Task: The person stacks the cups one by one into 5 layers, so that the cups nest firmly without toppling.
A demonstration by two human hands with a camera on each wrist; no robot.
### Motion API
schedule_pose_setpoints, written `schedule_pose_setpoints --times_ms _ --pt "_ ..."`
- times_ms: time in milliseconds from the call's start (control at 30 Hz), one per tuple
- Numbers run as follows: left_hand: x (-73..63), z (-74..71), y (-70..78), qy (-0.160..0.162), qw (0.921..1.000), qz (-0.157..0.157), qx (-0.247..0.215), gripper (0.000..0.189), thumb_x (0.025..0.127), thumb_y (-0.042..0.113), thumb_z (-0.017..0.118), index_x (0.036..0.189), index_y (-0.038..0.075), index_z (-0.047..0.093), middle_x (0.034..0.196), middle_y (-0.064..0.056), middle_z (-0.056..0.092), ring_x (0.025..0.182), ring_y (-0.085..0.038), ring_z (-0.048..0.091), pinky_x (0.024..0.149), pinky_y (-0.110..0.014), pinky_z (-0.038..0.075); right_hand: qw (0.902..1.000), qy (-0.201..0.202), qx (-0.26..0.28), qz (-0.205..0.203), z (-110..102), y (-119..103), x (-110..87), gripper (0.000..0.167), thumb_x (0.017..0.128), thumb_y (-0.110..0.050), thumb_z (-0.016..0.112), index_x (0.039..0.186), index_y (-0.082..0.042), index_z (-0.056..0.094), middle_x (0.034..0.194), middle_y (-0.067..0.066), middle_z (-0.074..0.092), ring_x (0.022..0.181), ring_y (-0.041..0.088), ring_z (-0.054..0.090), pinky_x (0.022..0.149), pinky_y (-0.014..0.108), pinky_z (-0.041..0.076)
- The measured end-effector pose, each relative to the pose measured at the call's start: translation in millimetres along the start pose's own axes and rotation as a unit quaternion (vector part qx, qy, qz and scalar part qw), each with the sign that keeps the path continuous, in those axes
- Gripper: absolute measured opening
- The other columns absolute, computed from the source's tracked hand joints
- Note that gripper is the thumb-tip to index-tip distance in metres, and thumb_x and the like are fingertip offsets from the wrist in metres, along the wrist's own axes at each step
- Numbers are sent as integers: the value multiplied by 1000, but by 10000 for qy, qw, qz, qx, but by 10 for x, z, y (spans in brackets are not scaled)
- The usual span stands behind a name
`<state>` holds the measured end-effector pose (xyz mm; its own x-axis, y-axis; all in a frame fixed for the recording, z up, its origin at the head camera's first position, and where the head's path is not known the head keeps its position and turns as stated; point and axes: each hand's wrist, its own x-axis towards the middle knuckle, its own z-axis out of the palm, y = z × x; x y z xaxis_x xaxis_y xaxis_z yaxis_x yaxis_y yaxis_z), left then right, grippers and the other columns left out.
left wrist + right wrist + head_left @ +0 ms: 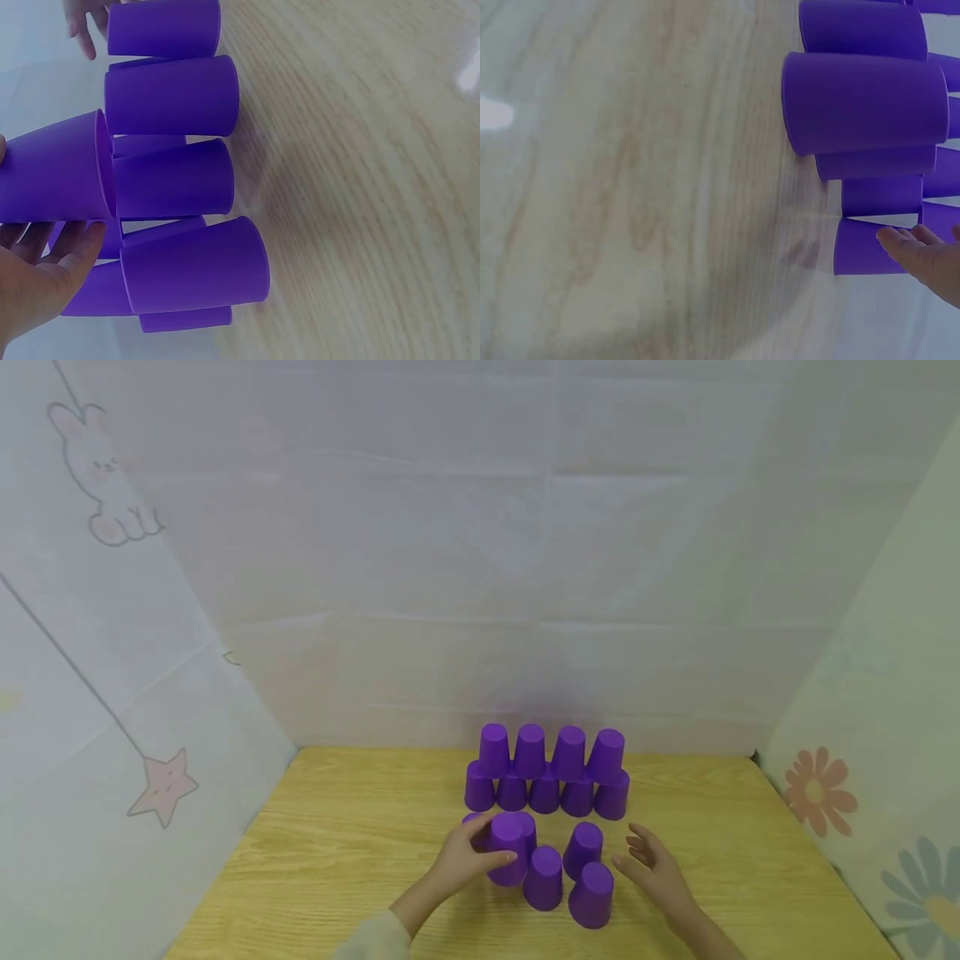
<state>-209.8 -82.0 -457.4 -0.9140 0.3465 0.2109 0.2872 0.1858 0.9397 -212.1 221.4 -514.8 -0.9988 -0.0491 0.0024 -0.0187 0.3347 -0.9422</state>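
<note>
Left hand grips one purple tapered plastic-looking cup, thumb on near side, fingers round left/far side. Cup is mouth-down, long axis near upright with slight tilt. Left wrist view puts its rim about level with the tops of neighbouring cups, so off the light wood-grain table.

Key relation: held cup sits just right of left hand, on near side of the two-tier purple cup wall, five below, four above, roughly under its left half. Loose purple upside-down cups stand around it; exact gaps unclear.

Right hand has nothing in it, fingers loose, apart from and right of the two rightmost loose cups. Left is clearly the nearer hand.
</note>
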Motion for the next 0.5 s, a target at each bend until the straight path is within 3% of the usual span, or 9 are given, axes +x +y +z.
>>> schedule_pose_setpoints --times_ms 233,500 --pt "54 -21 214 -83 10000 49 -15 47 75 10 67 116 -2 49 103 -13 56 92 -27 54 73 -29 47 9998 -56 188 61 111 17 -131 62 79 -23 62 129 -4 32 123 27 39 111 42 36 84 48 39" --pt "279 -57 303 -168 9997 174 9 45 75 8 67 116 1 50 101 -8 58 91 -24 55 73 -28 47 9999 -3 126 118 180 33 -224 62 78 -25 64 128 -3 35 120 25 42 108 41 40 81 48 41"
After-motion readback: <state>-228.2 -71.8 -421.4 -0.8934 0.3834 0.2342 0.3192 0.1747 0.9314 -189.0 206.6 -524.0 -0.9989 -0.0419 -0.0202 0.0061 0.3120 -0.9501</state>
